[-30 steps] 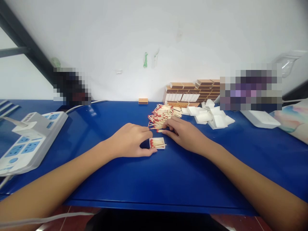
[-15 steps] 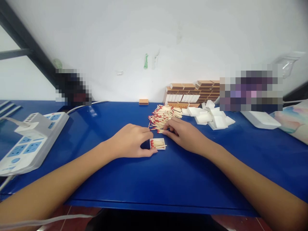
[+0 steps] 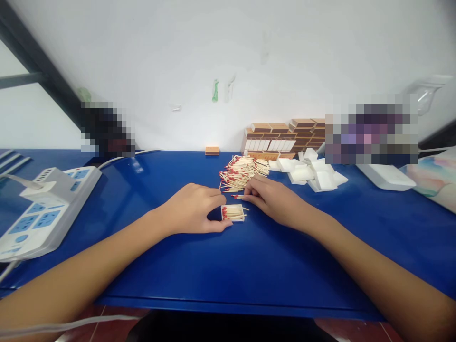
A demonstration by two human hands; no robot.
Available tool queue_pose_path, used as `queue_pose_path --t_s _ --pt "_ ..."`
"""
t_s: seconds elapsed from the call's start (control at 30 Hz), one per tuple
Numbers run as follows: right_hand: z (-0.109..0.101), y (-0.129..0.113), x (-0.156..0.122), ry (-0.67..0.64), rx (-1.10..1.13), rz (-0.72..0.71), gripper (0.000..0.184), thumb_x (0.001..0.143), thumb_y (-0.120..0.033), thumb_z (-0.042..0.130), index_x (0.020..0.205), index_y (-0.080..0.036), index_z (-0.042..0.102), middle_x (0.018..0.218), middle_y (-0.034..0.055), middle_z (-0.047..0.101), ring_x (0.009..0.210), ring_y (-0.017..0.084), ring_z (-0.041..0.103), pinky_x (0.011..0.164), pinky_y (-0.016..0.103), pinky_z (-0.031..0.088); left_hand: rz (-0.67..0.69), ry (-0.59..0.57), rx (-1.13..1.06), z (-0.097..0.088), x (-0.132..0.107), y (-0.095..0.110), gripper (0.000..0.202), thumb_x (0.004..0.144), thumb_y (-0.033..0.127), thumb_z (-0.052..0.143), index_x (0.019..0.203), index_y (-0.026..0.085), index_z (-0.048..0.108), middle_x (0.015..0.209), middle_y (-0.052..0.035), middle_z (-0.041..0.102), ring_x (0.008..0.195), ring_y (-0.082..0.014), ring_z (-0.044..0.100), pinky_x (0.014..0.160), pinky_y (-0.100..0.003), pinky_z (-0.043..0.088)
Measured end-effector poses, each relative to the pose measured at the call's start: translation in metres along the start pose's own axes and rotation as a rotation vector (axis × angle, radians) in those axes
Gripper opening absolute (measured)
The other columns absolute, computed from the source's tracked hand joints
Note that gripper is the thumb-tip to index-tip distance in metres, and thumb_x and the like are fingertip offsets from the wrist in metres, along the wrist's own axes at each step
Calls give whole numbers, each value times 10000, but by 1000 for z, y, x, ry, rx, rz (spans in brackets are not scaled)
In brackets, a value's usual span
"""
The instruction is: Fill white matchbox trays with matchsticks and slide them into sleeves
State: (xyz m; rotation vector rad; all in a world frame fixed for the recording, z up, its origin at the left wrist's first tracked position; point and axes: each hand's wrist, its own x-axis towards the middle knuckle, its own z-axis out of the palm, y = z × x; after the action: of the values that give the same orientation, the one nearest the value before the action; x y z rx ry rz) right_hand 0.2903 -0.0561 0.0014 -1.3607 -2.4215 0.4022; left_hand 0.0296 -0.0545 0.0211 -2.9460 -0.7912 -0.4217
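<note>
My left hand [image 3: 197,209] grips the left end of a small white matchbox tray [image 3: 243,219] between thumb and fingers, on the blue table. Red-tipped matches [image 3: 232,212] lie in the tray, heads to the left, and a few sticks poke over its right end. Just above and right of the tray, my right hand [image 3: 265,194] pinches a few matches [image 3: 238,196] by their plain ends, red heads pointing left. Behind the fingers spreads a loose heap of matches [image 3: 239,172], partly hidden by my right hand.
Stacked brown matchboxes [image 3: 308,135] stand against the wall, with white trays [image 3: 324,176] piled before them. A single matchbox [image 3: 212,150] sits left of the stack. At the left lies a white power strip [image 3: 67,209] with cables. A white box [image 3: 386,177] rests at right.
My right hand has drawn slightly away from the heap, with a few matches in its fingers. A stick now angles out over the tray's right end. My left hand stays on the tray.
</note>
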Motion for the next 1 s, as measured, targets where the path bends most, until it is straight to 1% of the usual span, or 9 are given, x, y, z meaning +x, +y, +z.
queue_pose_path --t_s 0.13,0.23,0.3,0.4,0.53,0.67,0.8,0.9,1.0 --pt "-2 3 -1 0 -11 -1 174 1044 -329 507 915 -217 543 978 71 617 802 209 573 712 342 439 -3 -8 9 0 0 -1 371 948 525 613 879 175 712 745 -1 667 653 -148 618 560 -293 333" --pt "-4 3 -2 50 1 -32 176 1047 -339 497 930 -216 545 970 74 617 820 212 573 725 343 445 -4 -11 18 0 0 -1 383 951 536 606 872 176 710 739 -4 661 653 -152 617 556 -295 337" --pt "-7 -2 -3 74 32 -48 173 1047 -343 498 940 -219 553 967 73 620 823 210 575 724 338 448 -6 -11 24 1 0 0 389 949 541 609 869 174 709 742 -5 664 652 -154 616 556 -297 339" --pt "-12 -16 -8 31 77 -41 174 1044 -355 516 936 -227 561 954 62 629 811 202 583 709 327 450 -7 -8 23 1 0 0 384 948 537 615 875 172 712 756 -6 677 657 -157 620 563 -299 337" --pt "-14 -30 -13 -43 54 -64 169 1054 -332 497 943 -226 567 983 63 638 820 201 603 698 324 444 -10 6 24 1 0 -1 392 948 544 614 877 171 713 750 -5 669 657 -160 617 565 -303 325" --pt "-7 -32 -15 -52 -3 -99 126 1049 -289 504 966 -222 570 998 64 641 819 201 619 681 319 436 -9 6 20 3 0 -2 399 947 548 614 853 171 704 727 3 647 639 -154 602 559 -310 321" --pt "1 -33 -14 -44 -38 -116 133 1050 -319 518 991 -211 567 1041 76 645 809 198 620 680 326 437 -10 -2 21 3 1 -2 408 949 550 611 851 165 703 742 -3 659 645 -152 603 567 -305 328" --pt "-3 -32 -15 -40 -20 -120 126 1049 -327 525 1043 -212 577 1072 78 653 832 198 620 690 323 437 -17 -7 22 3 1 -2 405 948 547 614 856 165 709 743 -1 658 647 -151 601 568 -302 331" --pt "-13 -29 -16 -30 7 -100 127 1033 -340 560 1016 -218 588 999 56 663 821 192 609 688 315 423 -22 -11 19 2 1 -2 403 945 553 617 868 170 718 736 8 648 645 -149 598 563 -305 331"
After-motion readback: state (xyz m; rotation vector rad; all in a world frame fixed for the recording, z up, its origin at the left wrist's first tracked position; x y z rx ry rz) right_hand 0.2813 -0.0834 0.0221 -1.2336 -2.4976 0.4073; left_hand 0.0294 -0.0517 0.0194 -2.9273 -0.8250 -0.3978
